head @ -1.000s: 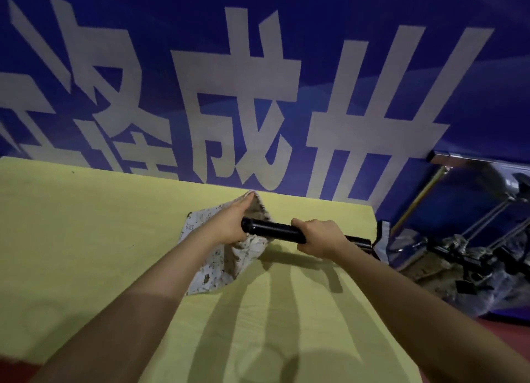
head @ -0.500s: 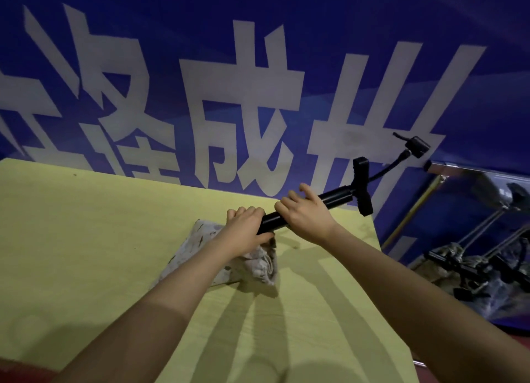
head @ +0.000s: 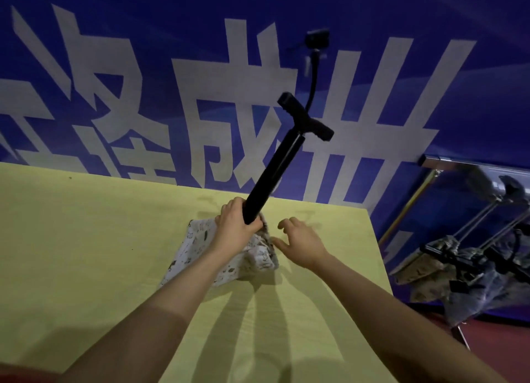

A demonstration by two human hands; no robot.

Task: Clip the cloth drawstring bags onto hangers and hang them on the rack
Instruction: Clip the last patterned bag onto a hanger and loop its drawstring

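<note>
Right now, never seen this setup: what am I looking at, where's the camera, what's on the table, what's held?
No machine here: a person works with two bare hands, filmed by one wide-angle camera on their head, looking forward and down along both forearms.

The surface is a yellow-green table in front of a blue banner with large white characters. On the table lies a printed cloth drawstring bag.

The left hand has its grip closed round the lower end of a long black hanger, tilted up to the right, with a crossbar and a hooked neck at its top. The right hand holds nothing, fingers spread beside the bag.

At right, a metal rack carries bags already hung.
</note>
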